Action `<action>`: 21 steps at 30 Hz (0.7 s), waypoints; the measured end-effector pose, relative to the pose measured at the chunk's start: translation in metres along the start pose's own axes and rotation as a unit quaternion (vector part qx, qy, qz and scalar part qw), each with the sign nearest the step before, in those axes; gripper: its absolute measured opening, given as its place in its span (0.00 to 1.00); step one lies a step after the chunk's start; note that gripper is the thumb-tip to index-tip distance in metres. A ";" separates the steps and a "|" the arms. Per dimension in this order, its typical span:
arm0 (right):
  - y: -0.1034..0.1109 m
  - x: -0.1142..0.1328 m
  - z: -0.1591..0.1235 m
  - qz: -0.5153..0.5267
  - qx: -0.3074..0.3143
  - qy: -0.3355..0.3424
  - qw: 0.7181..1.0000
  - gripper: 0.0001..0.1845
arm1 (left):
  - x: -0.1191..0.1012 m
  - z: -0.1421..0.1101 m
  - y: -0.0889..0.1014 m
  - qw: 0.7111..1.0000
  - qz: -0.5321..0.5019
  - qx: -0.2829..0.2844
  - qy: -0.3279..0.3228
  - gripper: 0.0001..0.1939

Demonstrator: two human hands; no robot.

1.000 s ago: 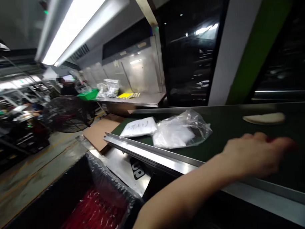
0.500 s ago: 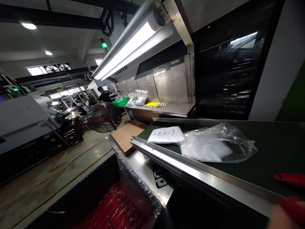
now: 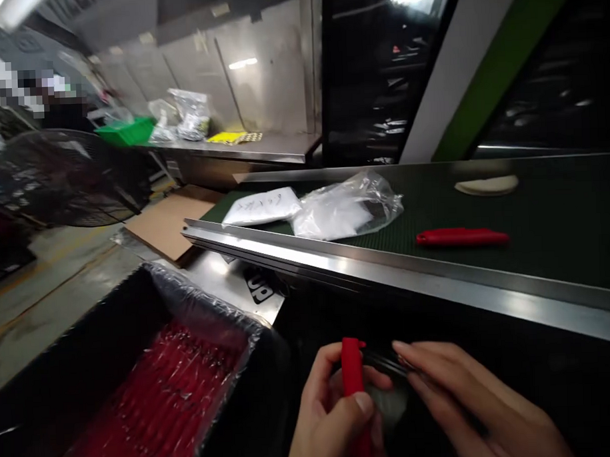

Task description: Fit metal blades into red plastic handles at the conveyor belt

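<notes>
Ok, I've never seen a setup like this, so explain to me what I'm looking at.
There is no robot here: these are a person's own two bare hands, seen by a camera worn on the head that looks forward and down. The left hand grips a red handle. The right hand is close beside it, fingertips together; whether it pinches something thin is too dark to tell. Beyond them, a green belt carries a white packet, a clear bag, a second red piece and a pale curved piece. At lower left, a plastic-lined bin holds many red pieces.
</notes>
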State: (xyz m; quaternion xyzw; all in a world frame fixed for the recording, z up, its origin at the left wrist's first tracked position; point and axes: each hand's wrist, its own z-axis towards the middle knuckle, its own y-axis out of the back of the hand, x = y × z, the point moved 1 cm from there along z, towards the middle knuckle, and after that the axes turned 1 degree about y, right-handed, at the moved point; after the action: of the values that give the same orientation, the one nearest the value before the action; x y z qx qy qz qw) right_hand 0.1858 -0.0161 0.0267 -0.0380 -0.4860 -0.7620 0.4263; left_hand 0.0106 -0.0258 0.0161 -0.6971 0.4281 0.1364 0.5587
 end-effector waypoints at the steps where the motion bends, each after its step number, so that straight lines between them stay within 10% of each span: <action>1: 0.002 0.002 0.003 -0.001 0.009 0.008 1.000 0.19 | 0.000 -0.003 -0.001 1.000 0.005 0.002 0.007 0.24; 21: 0.016 0.022 0.012 -0.023 0.020 0.005 1.000 0.20 | 0.002 -0.010 -0.006 0.998 0.007 0.000 0.069 0.13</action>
State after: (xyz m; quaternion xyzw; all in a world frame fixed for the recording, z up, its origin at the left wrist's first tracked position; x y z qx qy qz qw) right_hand 0.1782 -0.0224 0.0545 -0.0145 -0.5000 -0.7617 0.4118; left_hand 0.0136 -0.0351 0.0226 -0.7020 0.4705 0.0913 0.5268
